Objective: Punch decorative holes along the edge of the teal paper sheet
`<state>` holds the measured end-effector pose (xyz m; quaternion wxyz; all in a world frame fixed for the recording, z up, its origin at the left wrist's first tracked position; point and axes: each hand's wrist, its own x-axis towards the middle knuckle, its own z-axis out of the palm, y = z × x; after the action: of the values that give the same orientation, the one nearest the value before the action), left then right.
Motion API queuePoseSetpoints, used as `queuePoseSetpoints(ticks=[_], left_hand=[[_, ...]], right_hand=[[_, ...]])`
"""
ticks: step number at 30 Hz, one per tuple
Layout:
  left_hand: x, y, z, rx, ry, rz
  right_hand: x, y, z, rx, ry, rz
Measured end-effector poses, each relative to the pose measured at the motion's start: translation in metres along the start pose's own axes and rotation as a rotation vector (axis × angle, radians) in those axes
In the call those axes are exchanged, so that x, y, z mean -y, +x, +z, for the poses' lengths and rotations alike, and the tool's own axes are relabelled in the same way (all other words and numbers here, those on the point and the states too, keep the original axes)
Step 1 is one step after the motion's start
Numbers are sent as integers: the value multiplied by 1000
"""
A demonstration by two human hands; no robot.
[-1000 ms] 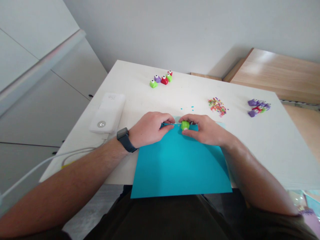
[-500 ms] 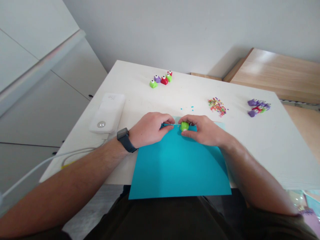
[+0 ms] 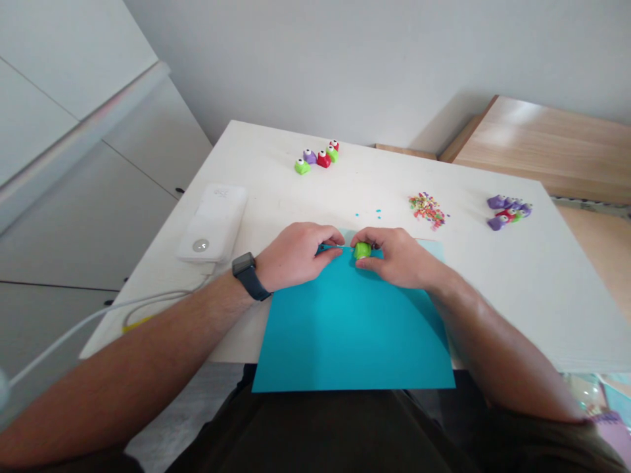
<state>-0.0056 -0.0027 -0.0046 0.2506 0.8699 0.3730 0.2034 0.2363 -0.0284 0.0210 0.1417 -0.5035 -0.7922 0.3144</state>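
On white surface (image 3: 493, 279), at near edge: teal paper sheet (image 3: 352, 335) overhangs toward the person; paler aqua strip (image 3: 431, 249) shows along its far edge, fold or second sheet not determinable. Beyond sheet: white power bank (image 3: 211, 223) w/ white cable (image 3: 113, 305), left of center; group of small craft punches (image 3: 315, 157) at far edge; second group of purple, red and green punches (image 3: 507, 212) at right; pile of multicolored paper confetti (image 3: 426, 210) between them and the hands; few tiny teal paper dots (image 3: 367, 214) just beyond sheet.

Work in hand, as seen: both hands at sheet's far edge, close together. L hand (image 3: 296, 256), smartwatch (image 3: 245, 276) on wrist, has fingers (image 3: 330, 238) narrowly closed, pinching sheet edge just left of punch. R hand (image 3: 401, 259) has fingers (image 3: 387, 240) and thumb closed narrowly around lime-green craft punch (image 3: 362, 250). Punch sits on sheet's far edge, between hands, touching both sheet and R hand. Whether paper enters punch slot: hidden, cannot tell.
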Motion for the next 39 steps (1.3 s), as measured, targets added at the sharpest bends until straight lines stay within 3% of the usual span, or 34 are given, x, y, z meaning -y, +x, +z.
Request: queuePoseSetpoints(ticks=[22,32,39], left_hand=[[-1,-1,-1,26,3,-11],[-25,9,-8,59,282,84],[-27,22,2,121,125,40]], right_hand=[[2,-1,2,10,3,31],[2,-1,2,-4,-21,14],[4,0,5,-4,-15,0]])
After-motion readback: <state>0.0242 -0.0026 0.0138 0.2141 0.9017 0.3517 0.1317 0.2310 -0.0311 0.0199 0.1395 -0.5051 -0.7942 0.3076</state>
